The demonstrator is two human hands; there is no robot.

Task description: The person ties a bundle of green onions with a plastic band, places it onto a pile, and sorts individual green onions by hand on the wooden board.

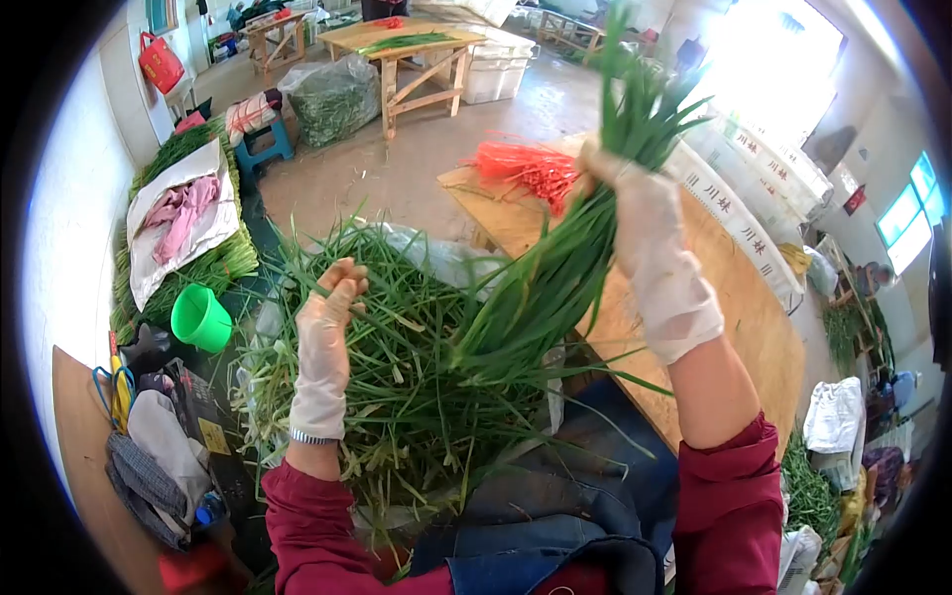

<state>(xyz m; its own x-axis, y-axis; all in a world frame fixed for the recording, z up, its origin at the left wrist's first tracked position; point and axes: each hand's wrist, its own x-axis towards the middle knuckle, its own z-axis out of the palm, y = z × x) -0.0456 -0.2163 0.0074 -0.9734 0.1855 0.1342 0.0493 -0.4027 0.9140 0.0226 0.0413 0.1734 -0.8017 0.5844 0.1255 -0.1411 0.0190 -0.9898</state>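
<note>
My right hand (645, 228), in a pale translucent glove, is closed round a large bunch of long green leafy stalks (545, 278). The bunch slants, one end up at the top of the view and the other hanging over the heap. My left hand (332, 307), gloved too, is above the left side of the heap of loose green stalks (407, 397), its fingers curled together with a few thin green blades at them. The heap lies in front of me in a clear plastic bag (426, 248), whose edge shows behind it.
A wooden table (734, 367) at the right bears red ties (526, 169) and white printed boxes (724, 198). Left are a green bucket (201, 318), stacked greens (233, 253) under a white sheet, and a blue stool (266, 149). Another wooden table (397, 38) stands behind.
</note>
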